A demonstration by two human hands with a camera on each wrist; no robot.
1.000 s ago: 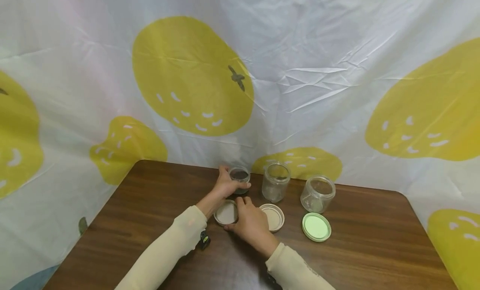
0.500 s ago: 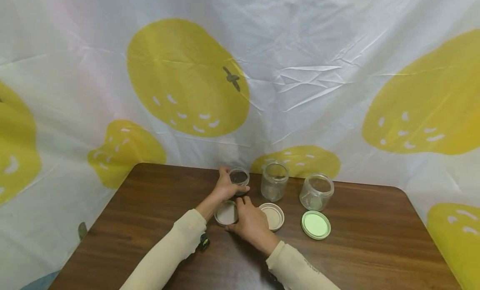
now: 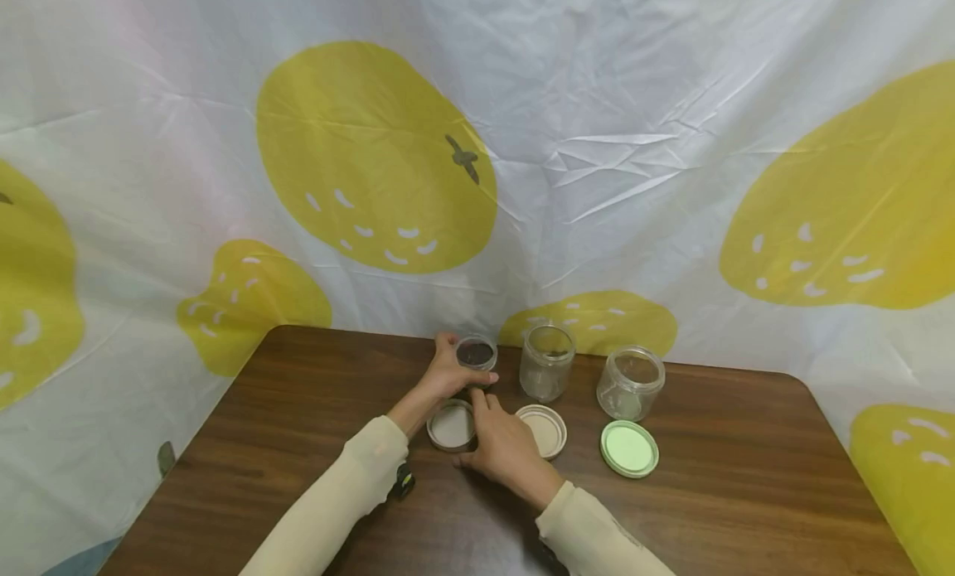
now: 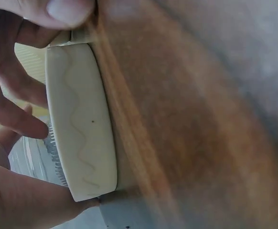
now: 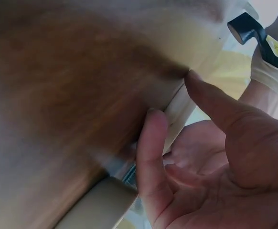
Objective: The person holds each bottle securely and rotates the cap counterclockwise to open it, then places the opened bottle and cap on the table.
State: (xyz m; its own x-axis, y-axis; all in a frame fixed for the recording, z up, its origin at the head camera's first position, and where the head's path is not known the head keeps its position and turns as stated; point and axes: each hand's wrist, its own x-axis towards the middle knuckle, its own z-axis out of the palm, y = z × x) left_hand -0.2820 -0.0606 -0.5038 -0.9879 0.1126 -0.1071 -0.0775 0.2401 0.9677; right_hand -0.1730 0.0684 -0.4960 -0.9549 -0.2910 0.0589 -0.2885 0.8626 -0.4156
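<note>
My left hand [image 3: 446,370] grips a low clear jar [image 3: 477,362], fingers at its far left side and thumb across its front. The jar's inside looks dark; I cannot tell why. Just in front of it, an off-white lid [image 3: 451,428] lies on the table; its pale edge [image 4: 81,121] fills the middle of the left wrist view. My right hand [image 3: 510,447] is at this lid's right side, fingers near the rim and thumb spread a little off it. Partly behind the right hand lies a second, cream lid [image 3: 548,432].
A taller clear jar [image 3: 547,373] and a wide clear jar [image 3: 630,392] stand to the right along the back. A green lid [image 3: 629,449] lies before the wide one. Behind the wooden table [image 3: 746,476] hangs a fruit-print cloth [image 3: 612,170].
My right hand has shifted slightly right, and its thumb has moved off the off-white lid's edge. The left hand stays on its jar. The head view has tilted slightly.
</note>
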